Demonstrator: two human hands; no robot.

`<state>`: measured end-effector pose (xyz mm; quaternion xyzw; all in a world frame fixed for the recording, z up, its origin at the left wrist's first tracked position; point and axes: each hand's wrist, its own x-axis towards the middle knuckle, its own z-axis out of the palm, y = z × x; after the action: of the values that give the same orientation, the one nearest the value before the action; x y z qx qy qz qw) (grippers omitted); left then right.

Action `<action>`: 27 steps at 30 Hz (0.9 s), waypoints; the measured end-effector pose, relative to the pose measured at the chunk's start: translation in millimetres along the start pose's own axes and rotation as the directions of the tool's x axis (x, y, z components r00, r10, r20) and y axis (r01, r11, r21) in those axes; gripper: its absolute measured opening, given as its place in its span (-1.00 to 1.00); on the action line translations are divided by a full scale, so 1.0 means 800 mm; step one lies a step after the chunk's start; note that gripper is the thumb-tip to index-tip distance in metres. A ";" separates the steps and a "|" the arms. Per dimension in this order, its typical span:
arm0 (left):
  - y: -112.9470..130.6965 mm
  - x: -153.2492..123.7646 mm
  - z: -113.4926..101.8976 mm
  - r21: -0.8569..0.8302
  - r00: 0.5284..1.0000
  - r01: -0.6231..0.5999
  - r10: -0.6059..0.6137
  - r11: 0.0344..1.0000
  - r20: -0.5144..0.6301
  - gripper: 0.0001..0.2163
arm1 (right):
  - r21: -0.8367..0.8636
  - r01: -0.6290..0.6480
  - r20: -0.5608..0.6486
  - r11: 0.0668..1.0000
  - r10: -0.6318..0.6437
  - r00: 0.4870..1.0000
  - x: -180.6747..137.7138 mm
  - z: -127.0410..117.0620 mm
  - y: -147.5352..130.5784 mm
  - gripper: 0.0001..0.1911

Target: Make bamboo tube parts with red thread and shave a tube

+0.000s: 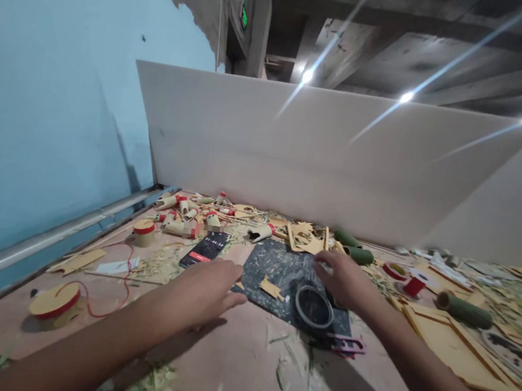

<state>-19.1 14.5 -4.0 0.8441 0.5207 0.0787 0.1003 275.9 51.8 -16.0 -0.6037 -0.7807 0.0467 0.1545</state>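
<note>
My left hand (213, 289) hovers low over the board, open, thumb apart from the fingers. Just beyond it lies a phone (199, 253) showing a timer. My right hand (341, 276) is over the far right part of a dark speckled mat (267, 261), its fingers loosely curled with a gap by the thumb; nothing shows between them. A grey ring (299, 303) with a dark centre sits on the mat below that hand. Beside it is a pink-edged slotted item (349, 344), its kind unclear. A small torn wood piece (271, 287) rests between the hands.
Several red-banded bamboo tubes (263, 232) lie at the back. Drum-like discs (54, 301) with red cord are at left. On the right are a red thread spool (416, 284), green bamboo tubes (465, 310) and a wooden tray (463, 347). Shavings cover much of the board.
</note>
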 end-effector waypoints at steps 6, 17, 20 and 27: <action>0.009 0.061 0.014 -0.070 0.993 -0.110 0.106 0.992 -0.050 -0.85 | 0.021 -0.122 0.124 0.992 0.118 0.985 -0.012 -0.009 0.101 -0.24; -0.003 0.075 0.056 -0.224 0.961 -0.222 0.175 0.949 -0.213 -0.74 | 0.377 0.095 -0.103 0.922 -0.061 0.993 -0.013 0.021 0.038 -0.16; -0.015 0.077 0.064 -0.196 0.953 -0.289 0.262 0.937 -0.151 -0.74 | 0.407 0.118 -0.104 0.906 -0.082 0.991 -0.018 0.041 0.023 -0.17; -0.026 0.088 0.078 -0.145 0.932 -0.362 0.354 0.921 -0.079 -0.84 | 0.402 0.087 -0.139 0.912 -0.033 0.990 -0.017 0.057 0.026 -0.17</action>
<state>8.7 81.1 -67.4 0.9123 0.3521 0.1580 0.1372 284.9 49.3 -66.8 -0.5357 -0.7604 0.1640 0.3284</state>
